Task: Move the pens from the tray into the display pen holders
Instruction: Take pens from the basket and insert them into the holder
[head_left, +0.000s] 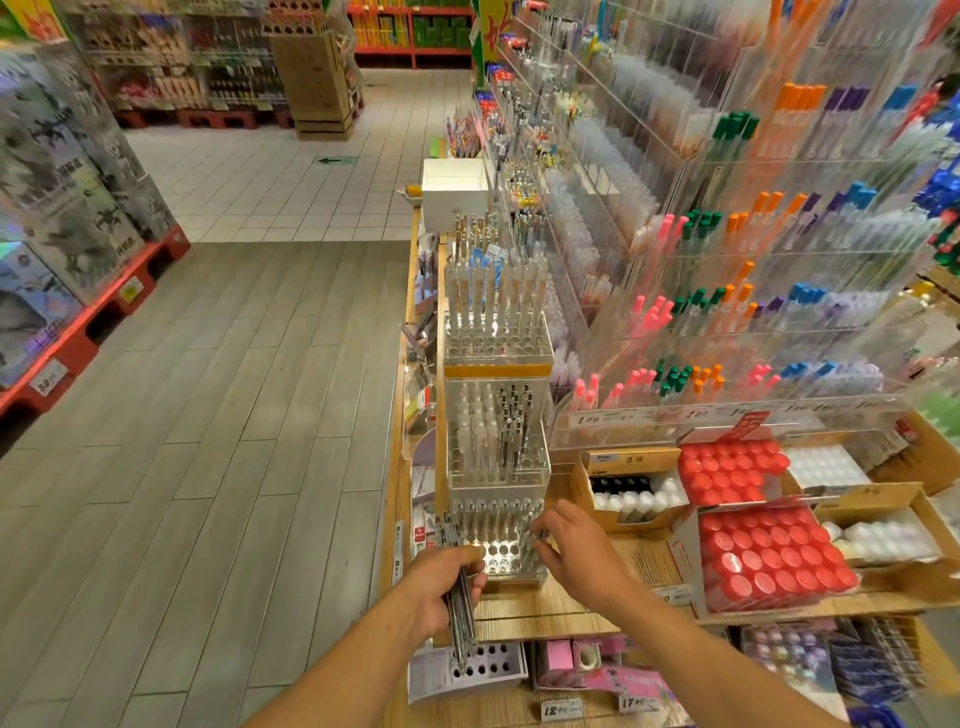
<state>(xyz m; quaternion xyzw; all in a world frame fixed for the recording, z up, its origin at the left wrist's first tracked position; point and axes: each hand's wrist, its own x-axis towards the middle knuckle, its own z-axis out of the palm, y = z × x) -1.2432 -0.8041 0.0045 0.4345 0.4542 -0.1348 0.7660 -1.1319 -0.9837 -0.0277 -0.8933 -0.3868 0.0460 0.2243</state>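
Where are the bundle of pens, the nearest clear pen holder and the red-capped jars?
pens (462, 613), head view, middle of the bundle below the left hand
pen holder (511, 558), head view, lit holes
red-capped jars (769, 556), head view, a cap

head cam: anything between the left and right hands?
Yes: head view shows the near clear pen holder, its lit holes mostly empty, between left hand gripping pens and right hand.

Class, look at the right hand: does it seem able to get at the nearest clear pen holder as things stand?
Probably yes. The right hand is already at the nearest holder's right edge, fingers at its top holes, with nothing between. The left hand grips a pen bundle on the other side.
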